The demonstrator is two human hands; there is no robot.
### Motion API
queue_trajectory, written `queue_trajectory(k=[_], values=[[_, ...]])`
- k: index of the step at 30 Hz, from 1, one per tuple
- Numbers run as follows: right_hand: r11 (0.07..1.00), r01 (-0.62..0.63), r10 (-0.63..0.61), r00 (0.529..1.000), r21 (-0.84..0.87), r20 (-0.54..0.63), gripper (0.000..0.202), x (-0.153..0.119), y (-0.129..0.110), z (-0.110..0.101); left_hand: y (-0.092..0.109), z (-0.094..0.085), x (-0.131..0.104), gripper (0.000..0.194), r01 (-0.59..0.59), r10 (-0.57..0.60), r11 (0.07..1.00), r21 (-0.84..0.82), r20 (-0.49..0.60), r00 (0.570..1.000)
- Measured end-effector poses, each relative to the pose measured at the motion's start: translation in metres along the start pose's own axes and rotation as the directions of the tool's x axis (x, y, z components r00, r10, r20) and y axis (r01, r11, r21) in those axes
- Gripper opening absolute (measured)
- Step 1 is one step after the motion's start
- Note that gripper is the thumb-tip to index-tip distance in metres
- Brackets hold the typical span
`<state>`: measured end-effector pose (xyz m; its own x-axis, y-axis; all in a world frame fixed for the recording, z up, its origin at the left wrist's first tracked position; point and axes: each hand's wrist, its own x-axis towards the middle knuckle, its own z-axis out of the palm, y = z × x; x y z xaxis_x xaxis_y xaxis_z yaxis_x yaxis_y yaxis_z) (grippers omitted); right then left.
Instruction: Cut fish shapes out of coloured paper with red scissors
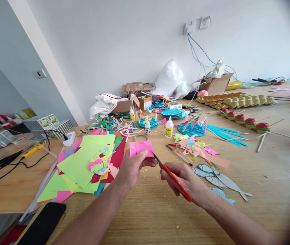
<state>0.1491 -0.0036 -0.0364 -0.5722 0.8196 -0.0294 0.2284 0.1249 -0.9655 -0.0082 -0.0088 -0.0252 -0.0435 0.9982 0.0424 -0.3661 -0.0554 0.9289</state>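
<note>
Between thumb and fingers, my left hand [134, 166] pinches a small pink paper piece [137, 148] with faint drawn lines on it. Red-handled scissors [177, 183] are gripped in my right hand [183, 178]; their blades meet the right edge of the pink paper. Left of my left hand lies a stack of coloured paper sheets [77, 160], topped by a small pile of cut paper fish shapes [100, 163]. Grey-blue paper fish [226, 182] rest right of my right hand. Paper scraps [198, 149] and a pen [178, 154] lie beyond it.
Glue bottles [169, 128] stand behind the pink paper, near blue craft pieces [192, 127] and cardboard boxes [124, 104]. Egg cartons [237, 99] sit at the back right. A black phone [44, 223] lies at the front left, and a soldering iron [32, 150] with its cord farther left.
</note>
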Motion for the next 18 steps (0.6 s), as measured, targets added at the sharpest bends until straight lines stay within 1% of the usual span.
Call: queue_trajectory(k=[6,11,14,18], values=[[0.997,0.040,-0.041,0.999,-0.067,-0.014,0.040,0.0011,0.0050,-0.0011,0.0001,-0.0010,0.0008,0.018,-0.001,0.001,1.000,0.016,-0.005,1.000],[0.991,0.048,-0.052,0.998,-0.124,-0.031,0.039,0.0023,0.0090,-0.0020,0.0001,-0.0007,0.0013,0.018,-0.006,0.006,1.000,0.029,-0.010,1.000],[0.993,0.042,-0.045,0.999,-0.110,-0.026,0.040,0.0018,0.0074,-0.0015,0.0005,0.0002,0.0012,0.018,-0.014,0.014,0.999,0.040,-0.015,1.000],[0.999,0.024,-0.024,1.000,-0.043,0.009,0.041,0.0002,0.0033,-0.0006,0.0017,0.0011,0.0004,0.018,-0.021,0.021,0.998,0.053,-0.002,1.000]])
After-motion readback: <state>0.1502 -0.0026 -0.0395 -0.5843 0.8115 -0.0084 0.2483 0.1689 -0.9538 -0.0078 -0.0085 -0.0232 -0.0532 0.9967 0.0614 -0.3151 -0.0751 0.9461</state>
